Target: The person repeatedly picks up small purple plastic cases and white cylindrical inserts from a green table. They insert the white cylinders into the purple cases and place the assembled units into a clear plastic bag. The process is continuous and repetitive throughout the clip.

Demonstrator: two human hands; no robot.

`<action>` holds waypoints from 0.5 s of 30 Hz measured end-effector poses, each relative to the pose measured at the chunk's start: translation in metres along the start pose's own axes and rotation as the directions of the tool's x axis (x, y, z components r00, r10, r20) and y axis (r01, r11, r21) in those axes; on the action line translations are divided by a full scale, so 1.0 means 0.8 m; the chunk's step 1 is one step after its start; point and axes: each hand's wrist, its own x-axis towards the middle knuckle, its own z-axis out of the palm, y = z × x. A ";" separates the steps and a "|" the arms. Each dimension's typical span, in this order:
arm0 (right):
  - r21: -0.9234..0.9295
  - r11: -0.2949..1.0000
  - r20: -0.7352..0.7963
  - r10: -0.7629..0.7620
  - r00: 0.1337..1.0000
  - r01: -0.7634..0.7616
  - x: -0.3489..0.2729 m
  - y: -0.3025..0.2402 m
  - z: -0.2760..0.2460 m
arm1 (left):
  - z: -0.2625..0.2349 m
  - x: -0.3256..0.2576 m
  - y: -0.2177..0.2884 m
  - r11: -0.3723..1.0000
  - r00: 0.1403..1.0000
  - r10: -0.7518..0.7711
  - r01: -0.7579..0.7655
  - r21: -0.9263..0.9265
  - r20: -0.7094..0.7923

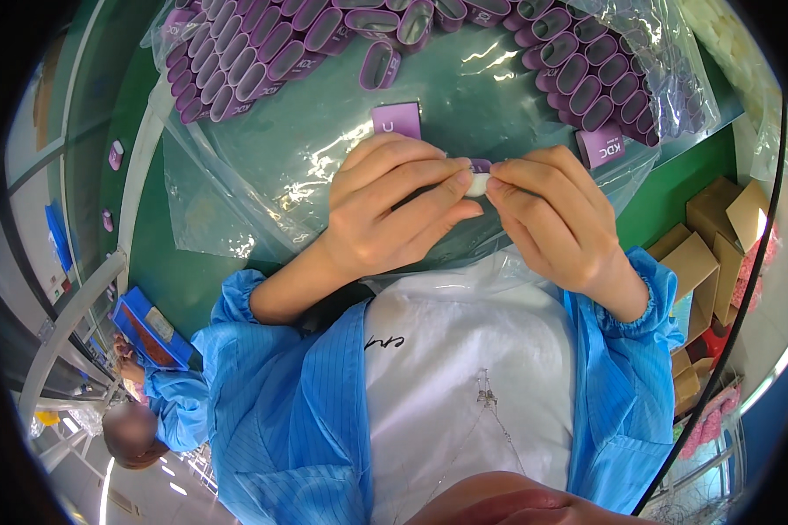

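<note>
Small purple-and-white piece point(478, 184), held up between two bare hands in front of the wearer's chest, above a table covered in clear plastic. The left hand point(378, 203) pinches its left end between thumb and fingertip; the right hand point(562, 214) pinches the other end the same way. The fingers hide most of it, so its exact shape cannot be told. Because only fingertips hold it, a slip or uneven pressure could tip it or send it dropping.

Just beyond the hands, a purple oval tube point(397, 122) lies on the loose, wrinkled plastic sheet point(210, 214). A knuckle could nudge it, or a snagged fold could drag it. Another purple tube point(601, 145) lies farther right, by the foot of the right stack.

Farther away, purple tubes stand packed in a left stack point(245, 52) and a right stack point(587, 70), their oval ends showing. They look unfixed, so a tug on the sheet beneath might topple some.
</note>
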 end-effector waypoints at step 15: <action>-0.041 0.985 0.053 -0.165 0.985 0.167 -0.003 0.008 0.001 | -0.025 0.020 -0.009 0.982 0.958 0.190 -0.190 -0.022 0.213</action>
